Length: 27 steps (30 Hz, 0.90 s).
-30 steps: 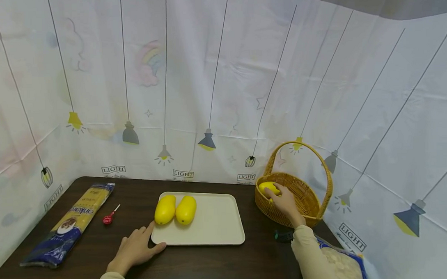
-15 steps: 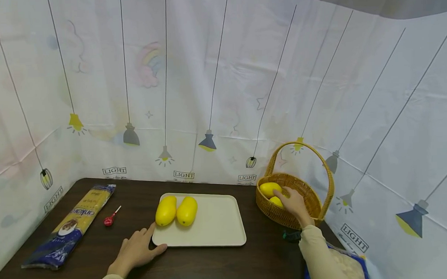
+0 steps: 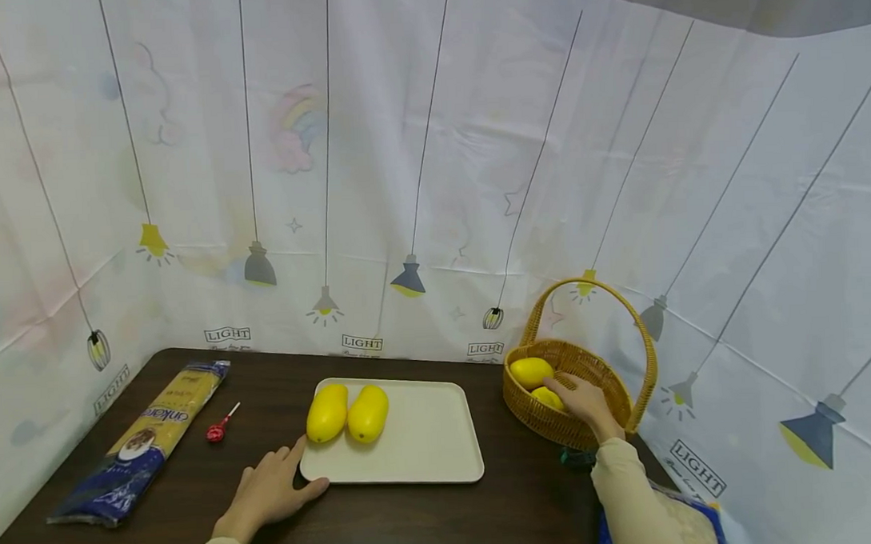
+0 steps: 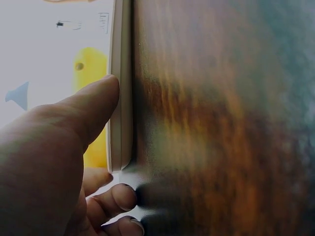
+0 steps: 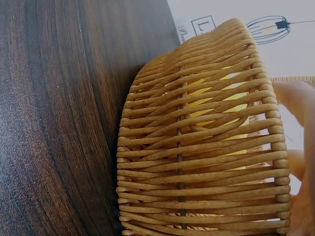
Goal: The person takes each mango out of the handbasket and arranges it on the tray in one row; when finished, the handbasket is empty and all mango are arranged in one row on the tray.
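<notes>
Two smooth, oblong yellow fruits, mango-like, lie side by side on the left part of a cream tray (image 3: pixel 427 432): one fruit (image 3: pixel 328 413) and another fruit (image 3: pixel 368 414). At the tray's near left corner rests my left hand (image 3: pixel 266 486), fingers relaxed, its thumb (image 4: pixel 98 101) against the rim in the left wrist view. My right hand (image 3: pixel 584 403) reaches over the near rim of a wicker basket (image 3: pixel 537 420), fingers loosely extended beside two more yellow fruits, a far one (image 3: pixel 531 373) and a near one (image 3: pixel 548 398). The basket wall hides part of that hand in the right wrist view.
A pasta packet (image 3: pixel 146 438) and a red lollipop (image 3: pixel 216 432) lie on the dark table at the left. Under the right forearm sits a blue-edged bag (image 3: pixel 692 523). The basket's tall handle (image 3: pixel 643 337) arches above it; a printed curtain (image 3: pixel 402 145) stands behind.
My right hand has drawn back from the far fruit in the basket toward the right and nearer, leaving that fruit inside and uncovering the near one. The left hand has stayed at the tray corner.
</notes>
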Motion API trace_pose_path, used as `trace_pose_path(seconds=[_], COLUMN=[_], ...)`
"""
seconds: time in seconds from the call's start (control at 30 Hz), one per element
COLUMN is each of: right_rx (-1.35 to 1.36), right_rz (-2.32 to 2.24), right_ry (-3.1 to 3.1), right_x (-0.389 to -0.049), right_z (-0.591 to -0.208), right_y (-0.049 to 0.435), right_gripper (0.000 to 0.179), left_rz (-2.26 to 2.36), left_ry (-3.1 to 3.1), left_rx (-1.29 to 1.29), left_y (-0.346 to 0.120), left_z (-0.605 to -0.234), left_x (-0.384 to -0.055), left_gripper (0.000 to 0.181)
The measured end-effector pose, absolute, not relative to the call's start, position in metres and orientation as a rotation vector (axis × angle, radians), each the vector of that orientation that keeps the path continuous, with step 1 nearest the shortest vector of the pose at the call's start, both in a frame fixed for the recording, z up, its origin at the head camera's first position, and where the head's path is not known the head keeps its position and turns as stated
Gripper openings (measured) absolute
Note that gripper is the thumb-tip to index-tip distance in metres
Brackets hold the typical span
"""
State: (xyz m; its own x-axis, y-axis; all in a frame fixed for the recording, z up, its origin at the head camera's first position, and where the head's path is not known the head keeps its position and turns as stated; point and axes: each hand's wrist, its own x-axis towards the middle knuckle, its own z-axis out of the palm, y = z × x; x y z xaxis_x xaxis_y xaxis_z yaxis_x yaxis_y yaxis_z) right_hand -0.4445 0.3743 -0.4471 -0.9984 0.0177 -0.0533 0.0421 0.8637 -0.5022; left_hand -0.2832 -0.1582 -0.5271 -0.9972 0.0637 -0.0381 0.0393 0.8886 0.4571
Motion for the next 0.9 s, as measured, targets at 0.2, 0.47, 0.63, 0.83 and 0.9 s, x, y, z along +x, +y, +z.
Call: trace_pose_path(seconds=[0.2,0.47,0.63,0.83,0.9], right_rx=[0.063,0.038,0.006,-0.012,-0.011], right_rz=[-0.748,-0.657,-0.603,-0.586,-0.588], right_ry=[2.968,2.966,2.974,2.982,2.984], right_x=[-0.447,-0.4521,-0.4533,-0.4534,-0.4532], right_z=[-0.4463,-0.4485,-0.4493,-0.4486,-0.4489], right_y=[0.3725,0.3721,0.3704,0.3693,0.3697], right_gripper=[0.092,0.095,0.089,0.088,0.088], left_rz=[0.737,0.722,0.72,0.728,0.728], left_ry=[2.989,3.006,3.009,3.006,3.004], left_rx=[0.08,0.084,0.083,0.083,0.081], left_y=[-0.1579,-0.1576,-0.1574,-0.1578,-0.158], left_z=[-0.5276,-0.5277,-0.5274,-0.5274,-0.5274], left_x=[-0.2837,-0.284,-0.2829,-0.2823,-0.2823], left_gripper=[0.098,0.097,0.096,0.096,0.096])
